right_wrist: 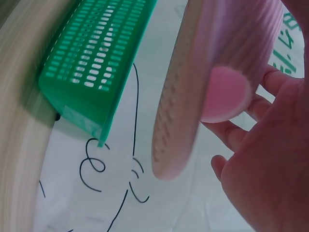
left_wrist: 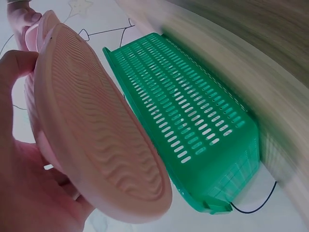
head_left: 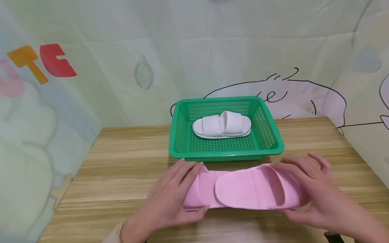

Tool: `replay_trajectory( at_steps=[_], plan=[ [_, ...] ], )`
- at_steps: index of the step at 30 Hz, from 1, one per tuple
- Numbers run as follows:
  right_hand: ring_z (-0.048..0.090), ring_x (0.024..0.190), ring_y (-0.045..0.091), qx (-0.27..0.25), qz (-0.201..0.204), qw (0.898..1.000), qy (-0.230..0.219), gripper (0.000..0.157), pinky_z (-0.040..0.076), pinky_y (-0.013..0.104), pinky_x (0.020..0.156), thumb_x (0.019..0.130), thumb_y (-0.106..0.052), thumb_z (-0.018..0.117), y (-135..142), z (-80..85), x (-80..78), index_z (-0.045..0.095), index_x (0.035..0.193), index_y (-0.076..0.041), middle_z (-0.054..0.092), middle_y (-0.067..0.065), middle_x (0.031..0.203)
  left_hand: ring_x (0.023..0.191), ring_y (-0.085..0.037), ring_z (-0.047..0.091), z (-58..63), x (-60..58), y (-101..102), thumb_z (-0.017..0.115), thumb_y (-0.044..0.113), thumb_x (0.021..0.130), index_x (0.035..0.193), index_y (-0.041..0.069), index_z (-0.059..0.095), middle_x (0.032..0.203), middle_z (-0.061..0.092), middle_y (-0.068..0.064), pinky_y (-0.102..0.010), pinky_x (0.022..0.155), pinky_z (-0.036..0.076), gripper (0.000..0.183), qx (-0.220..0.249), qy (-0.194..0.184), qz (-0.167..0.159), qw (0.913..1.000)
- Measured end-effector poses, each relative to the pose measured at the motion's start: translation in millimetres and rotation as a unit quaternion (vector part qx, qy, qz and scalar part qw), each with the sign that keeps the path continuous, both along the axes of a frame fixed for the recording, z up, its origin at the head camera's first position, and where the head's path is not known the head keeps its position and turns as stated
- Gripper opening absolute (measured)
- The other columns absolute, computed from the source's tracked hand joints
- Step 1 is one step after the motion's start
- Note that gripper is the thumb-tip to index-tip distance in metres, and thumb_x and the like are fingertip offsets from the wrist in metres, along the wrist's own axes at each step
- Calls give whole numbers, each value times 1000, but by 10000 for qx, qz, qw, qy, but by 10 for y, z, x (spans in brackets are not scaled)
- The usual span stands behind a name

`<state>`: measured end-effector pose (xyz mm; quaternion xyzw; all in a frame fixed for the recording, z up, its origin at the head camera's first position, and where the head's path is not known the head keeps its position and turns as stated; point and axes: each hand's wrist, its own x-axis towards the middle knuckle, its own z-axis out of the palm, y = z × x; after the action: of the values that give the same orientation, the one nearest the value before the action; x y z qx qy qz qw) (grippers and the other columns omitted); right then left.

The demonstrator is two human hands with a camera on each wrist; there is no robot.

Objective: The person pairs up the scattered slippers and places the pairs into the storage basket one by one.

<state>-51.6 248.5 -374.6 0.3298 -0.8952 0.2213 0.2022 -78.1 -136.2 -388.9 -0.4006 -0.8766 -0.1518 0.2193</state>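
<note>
A pair of pink slippers is held sideways above the table's near part, one overlapping the other at the middle. My left hand grips the left end around the ribbed strap, thumb on the near side and fingers on the far side. At the opposite end, my right hand holds the other slipper by its strap in the same way. The left wrist view shows the wavy sole facing the camera. In the right wrist view the fingers lie against the slipper's side.
Behind the slippers a green plastic basket stands on the wooden table. White slippers lie inside it, fitted together. A printed cloth hangs behind the table. A small dark object shows at the lower right edge.
</note>
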Motion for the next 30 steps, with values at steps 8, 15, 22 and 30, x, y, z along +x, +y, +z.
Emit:
replay_trajectory(
  at_steps=[8,15,22,30],
  plan=[
    [46,128,14,23,181,9998,56,95,5,37,124,58,-40,97,-170,59,-38,62,144,-21,57,-3,136,130,-27,59,16,10,53,88,54,70,147,0,56,136,63,-10,-44,127,34,99,-4,207,-141,9997],
    [41,130,18,90,205,9994,-277,101,20,26,109,60,-40,100,-311,68,-19,58,150,-26,52,-8,140,131,-27,57,23,31,92,86,57,72,147,2,57,137,62,-8,-42,122,42,98,-113,250,-96,9996],
    [38,131,22,7,231,9990,-379,98,29,32,103,66,-46,98,-384,50,-21,56,153,-28,50,-8,139,130,-26,58,19,32,129,86,58,72,145,3,58,137,63,-8,-40,122,40,96,-68,333,-157,9993],
    [39,131,17,-54,254,9989,-403,92,34,35,100,75,-61,90,-463,45,-31,56,154,-28,50,-8,139,131,-25,58,40,21,186,81,60,75,146,2,57,139,62,-9,-39,127,34,95,-71,434,-305,9986]
  ],
)
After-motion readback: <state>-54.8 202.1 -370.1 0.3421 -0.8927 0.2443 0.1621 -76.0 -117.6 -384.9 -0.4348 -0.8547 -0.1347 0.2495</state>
